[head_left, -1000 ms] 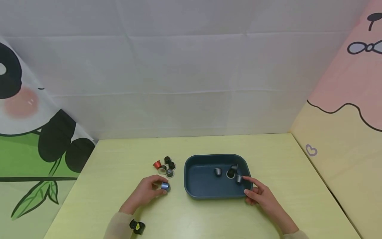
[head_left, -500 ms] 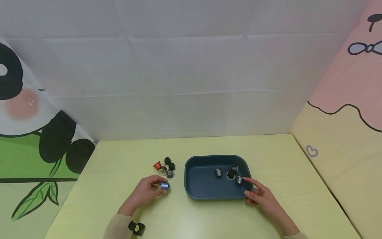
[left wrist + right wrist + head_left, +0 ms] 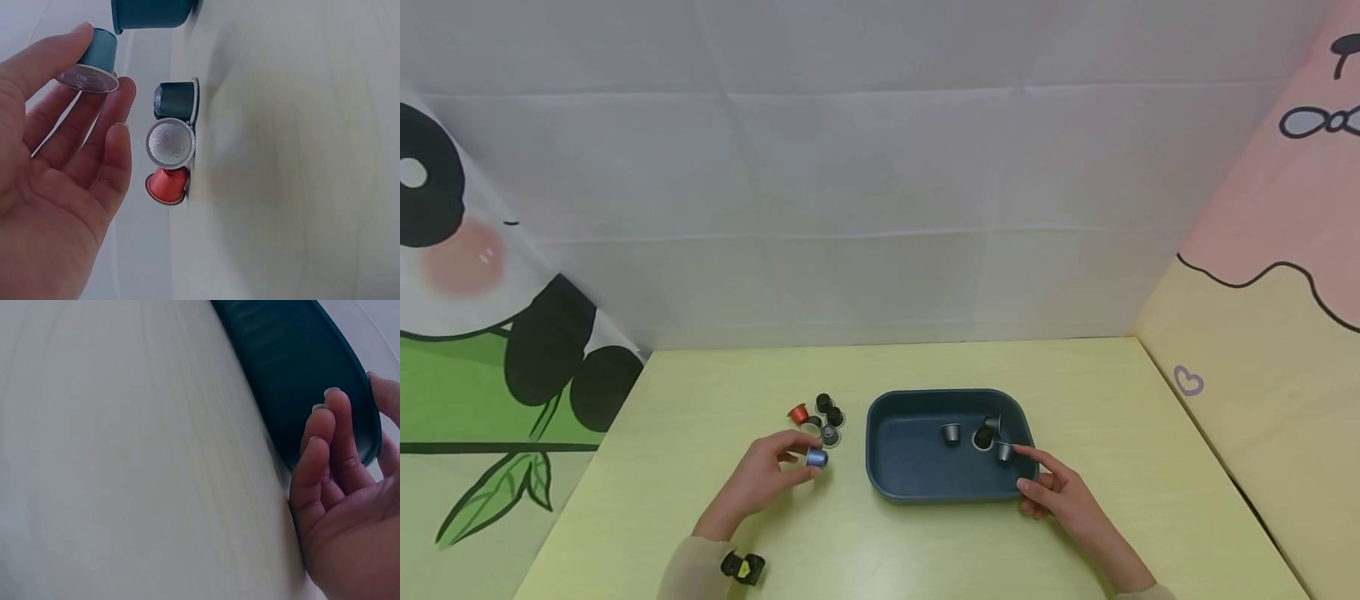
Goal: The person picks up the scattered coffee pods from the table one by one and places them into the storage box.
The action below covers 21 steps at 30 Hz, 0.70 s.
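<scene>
My left hand pinches a blue coffee capsule between thumb and fingers, held above the table. In the left wrist view the foil lid of this capsule faces down toward the palm. Beside that hand lies a cluster of capsules: a red one, a grey one and several dark ones. My right hand grips the right front rim of a dark blue tray. Its index fingertip reaches inside, beside a silver capsule. In the right wrist view curled fingers lie against the tray's outer wall.
Inside the tray are another silver capsule, a black one and a grey one. The pale yellow table ends at a white cloth backdrop. Printed panels flank both sides.
My left hand has risen slightly toward the capsule cluster with the blue capsule still pinched. The right hand stays at the tray's rim. The whole head view has shifted a little.
</scene>
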Each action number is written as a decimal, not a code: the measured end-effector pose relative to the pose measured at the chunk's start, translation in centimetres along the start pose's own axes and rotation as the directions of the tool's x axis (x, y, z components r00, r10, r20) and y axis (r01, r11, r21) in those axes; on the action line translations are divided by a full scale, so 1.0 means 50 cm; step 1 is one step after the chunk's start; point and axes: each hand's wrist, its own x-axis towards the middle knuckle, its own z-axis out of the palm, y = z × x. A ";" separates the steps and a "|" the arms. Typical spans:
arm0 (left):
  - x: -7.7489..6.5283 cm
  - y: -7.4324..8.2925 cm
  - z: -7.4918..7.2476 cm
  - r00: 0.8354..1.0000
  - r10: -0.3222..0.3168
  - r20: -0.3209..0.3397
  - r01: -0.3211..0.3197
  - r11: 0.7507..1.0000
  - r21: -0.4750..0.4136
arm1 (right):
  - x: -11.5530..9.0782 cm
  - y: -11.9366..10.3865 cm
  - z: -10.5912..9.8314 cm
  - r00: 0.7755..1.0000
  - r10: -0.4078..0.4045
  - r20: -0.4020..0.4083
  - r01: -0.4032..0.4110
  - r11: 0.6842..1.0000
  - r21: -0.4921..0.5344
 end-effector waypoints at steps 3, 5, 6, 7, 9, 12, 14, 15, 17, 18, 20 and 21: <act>0.001 0.009 -0.002 1.000 0.005 -0.007 -0.005 1.000 -0.010 | 0.002 0.001 -0.002 1.000 -0.005 0.012 0.005 1.000 -0.003; 0.001 0.016 -0.002 1.000 0.007 -0.012 -0.007 1.000 -0.015 | 0.002 0.001 -0.002 1.000 -0.003 0.011 0.003 1.000 -0.004; 0.002 0.018 -0.002 1.000 0.010 -0.015 -0.010 1.000 -0.015 | 0.002 0.001 -0.002 1.000 -0.002 0.010 0.002 1.000 -0.006; 0.003 0.020 -0.001 1.000 0.012 -0.018 -0.012 1.000 -0.016 | 0.002 0.002 -0.002 1.000 -0.001 0.008 0.001 1.000 -0.009; 0.004 0.024 0.001 1.000 0.017 -0.020 -0.017 1.000 -0.015 | 0.002 0.002 -0.002 1.000 -0.001 0.005 0.001 1.000 -0.014; 0.007 0.028 0.005 0.999 0.030 -0.025 -0.030 0.999 -0.021 | 0.002 0.001 -0.001 1.000 -0.004 0.000 0.004 1.000 -0.011; 0.009 0.032 0.008 0.999 0.038 -0.029 -0.038 0.999 -0.028 | 0.001 0.000 0.000 1.000 -0.013 0.002 0.013 1.000 -0.006; 0.011 0.034 0.009 0.999 0.044 -0.031 -0.045 0.999 -0.031 | 0.001 0.000 0.000 1.000 -0.017 0.003 0.017 1.000 -0.004; 0.014 0.038 0.012 0.998 0.054 -0.037 -0.055 0.998 -0.037 | 0.001 -0.001 0.001 1.000 -0.024 0.004 0.024 1.000 0.005; 0.016 0.041 0.014 0.998 0.059 -0.039 -0.060 0.997 -0.041 | 0.001 -0.002 0.001 1.000 -0.028 0.006 0.028 1.000 0.008; 0.021 0.046 0.016 0.997 0.075 -0.037 -0.076 0.996 -0.044 | 0.001 -0.003 0.002 0.999 -0.037 0.012 0.037 0.999 0.007; 0.024 0.049 0.017 0.996 0.081 -0.037 -0.083 0.996 -0.042 | 0.000 -0.003 0.002 0.999 -0.036 0.011 0.036 0.999 0.008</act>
